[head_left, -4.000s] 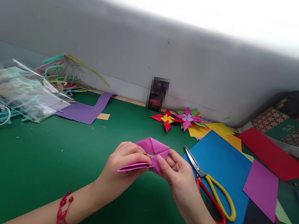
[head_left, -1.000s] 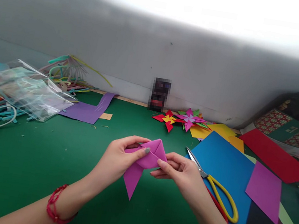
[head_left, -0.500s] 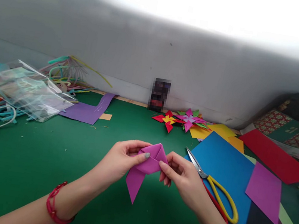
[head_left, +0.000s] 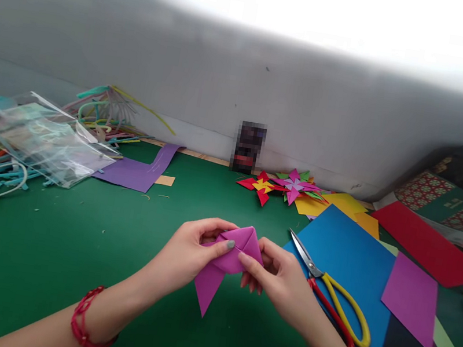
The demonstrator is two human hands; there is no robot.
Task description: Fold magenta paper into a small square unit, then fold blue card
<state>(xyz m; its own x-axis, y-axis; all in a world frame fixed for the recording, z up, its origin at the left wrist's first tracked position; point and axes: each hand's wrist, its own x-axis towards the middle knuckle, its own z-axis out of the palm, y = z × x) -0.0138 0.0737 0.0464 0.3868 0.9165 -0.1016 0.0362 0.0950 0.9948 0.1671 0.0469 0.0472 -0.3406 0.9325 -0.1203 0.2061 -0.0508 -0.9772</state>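
Note:
A folded magenta paper (head_left: 232, 263) is held up over the green table (head_left: 68, 259), one pointed flap hanging down toward me. My left hand (head_left: 193, 249) pinches its left side, thumb flat on the front and fingers behind. On the right side, my right hand (head_left: 277, 272) grips the paper, with the thumb pressed near the middle crease and the other fingers curled behind and below. Scissors (head_left: 327, 288) with one yellow and one red handle lie just beyond my right hand, on a blue sheet (head_left: 357, 269).
Folded paper flowers (head_left: 293, 186) lie at the back by the wall. Red (head_left: 427, 242) and magenta sheets (head_left: 411, 299) are at the right. A purple paper piece (head_left: 130, 174), a clear plastic bag (head_left: 69, 142) and pipe cleaners (head_left: 110, 104) are at the left.
My right thumb has slid left across the paper toward the middle crease. The paper's top has tilted slightly to the right. My left hand keeps its grip.

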